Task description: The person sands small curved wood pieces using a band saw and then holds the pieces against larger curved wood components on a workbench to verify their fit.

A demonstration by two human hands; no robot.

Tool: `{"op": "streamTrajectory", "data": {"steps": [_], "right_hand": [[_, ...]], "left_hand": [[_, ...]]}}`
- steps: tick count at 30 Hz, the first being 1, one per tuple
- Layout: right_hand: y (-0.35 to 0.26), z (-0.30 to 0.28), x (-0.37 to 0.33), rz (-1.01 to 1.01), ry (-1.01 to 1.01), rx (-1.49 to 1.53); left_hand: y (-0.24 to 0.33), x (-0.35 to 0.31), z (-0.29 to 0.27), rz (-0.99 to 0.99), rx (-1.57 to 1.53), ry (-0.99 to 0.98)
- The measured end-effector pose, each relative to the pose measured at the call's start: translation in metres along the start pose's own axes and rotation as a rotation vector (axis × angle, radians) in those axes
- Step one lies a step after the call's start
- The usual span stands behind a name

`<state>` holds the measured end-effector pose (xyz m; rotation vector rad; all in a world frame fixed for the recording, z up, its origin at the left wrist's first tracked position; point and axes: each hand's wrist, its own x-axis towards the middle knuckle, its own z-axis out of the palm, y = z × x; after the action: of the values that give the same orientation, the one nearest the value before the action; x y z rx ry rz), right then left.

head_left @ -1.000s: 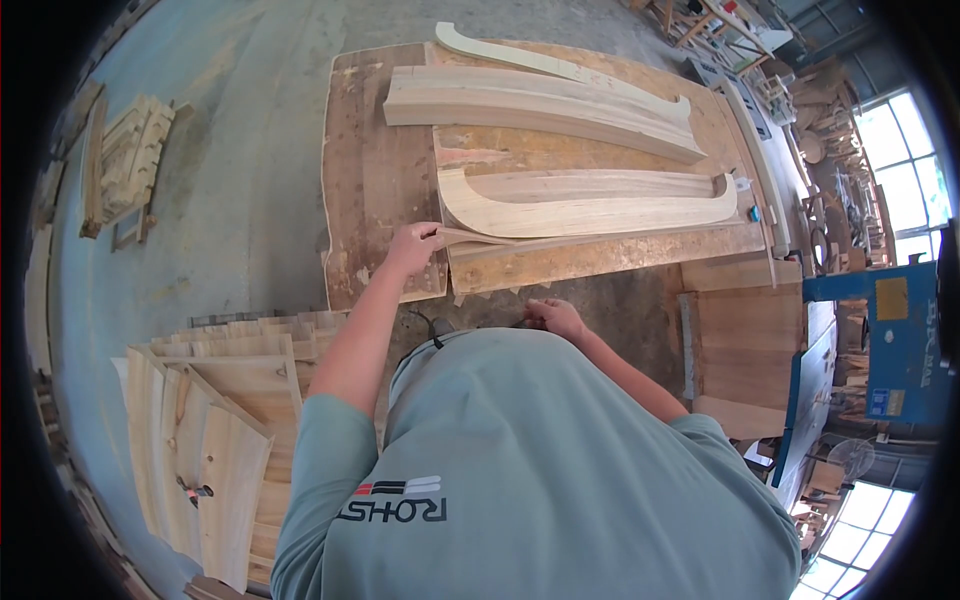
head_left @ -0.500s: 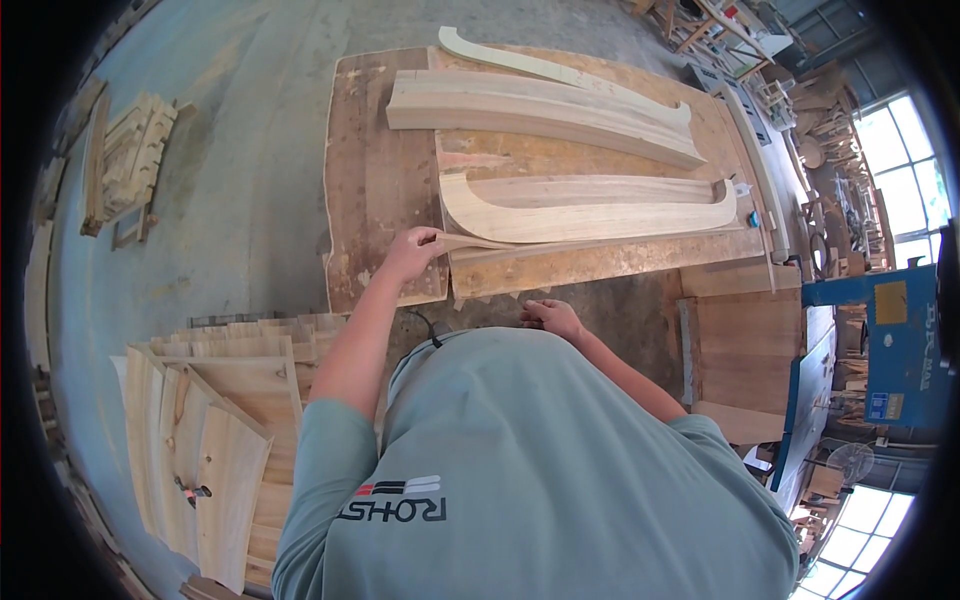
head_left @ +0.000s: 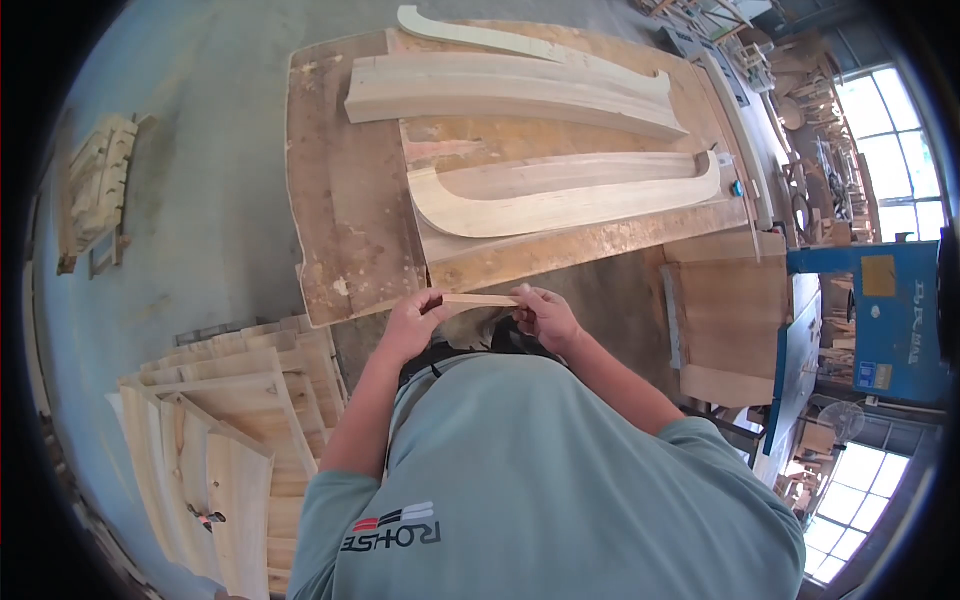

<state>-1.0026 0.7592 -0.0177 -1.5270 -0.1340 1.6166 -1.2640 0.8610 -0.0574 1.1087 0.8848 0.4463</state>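
Observation:
A thin, pale wooden strip (head_left: 480, 300) spans the gap between my two hands, just off the near edge of the workbench. My left hand (head_left: 408, 325) pinches its left end. The right end is between the thumb and fingers of my right hand (head_left: 547, 320). Beyond the hands, a curved wooden rail (head_left: 570, 205) with an upturned right end lies on the worn workbench (head_left: 350, 190). Farther back rests a thick, slightly bowed wooden beam (head_left: 510, 92). A slender pale curved piece (head_left: 480, 38) lies along the far side.
Stacked wooden panels (head_left: 240, 440) stand at my lower left, with a small clamp-like tool on them. To the right are a wooden box (head_left: 730, 320) and a blue machine (head_left: 895, 310). A slatted wooden stack (head_left: 98, 180) sits on the floor at far left.
My left hand has drawn back from the curved rail toward my body with the strip. My right hand has come up and taken hold of the strip's other end.

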Motion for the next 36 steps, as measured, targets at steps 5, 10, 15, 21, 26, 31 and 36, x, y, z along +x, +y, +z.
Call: {"op": "streamTrajectory", "data": {"steps": [5, 10, 15, 21, 26, 31, 36], "right_hand": [[0.030, -0.026, -0.002, -0.031, 0.138, -0.138], [0.051, -0.064, -0.026, -0.044, 0.280, -0.203], [0.089, -0.128, -0.069, -0.045, 0.361, 0.009], [0.149, -0.231, -0.181, -0.158, 0.191, -0.155], [0.234, -0.301, -0.260, -0.214, 0.352, -0.018], [0.329, -0.362, -0.302, -0.193, 0.614, 0.451], [0.409, -0.403, -0.313, -0.165, 0.935, 1.273]], "left_hand": [[-0.015, -0.007, 0.027, 0.002, 0.123, 0.035], [-0.026, -0.005, 0.060, -0.019, 0.147, -0.126], [-0.036, 0.001, 0.132, 0.055, 0.382, -0.212], [-0.066, -0.001, 0.256, -0.031, 0.564, -0.488], [-0.097, -0.018, 0.387, -0.060, 0.732, -0.795], [-0.124, -0.008, 0.520, -0.187, 0.665, -0.935], [-0.164, 0.046, 0.633, -0.312, 0.805, -0.914]]}}
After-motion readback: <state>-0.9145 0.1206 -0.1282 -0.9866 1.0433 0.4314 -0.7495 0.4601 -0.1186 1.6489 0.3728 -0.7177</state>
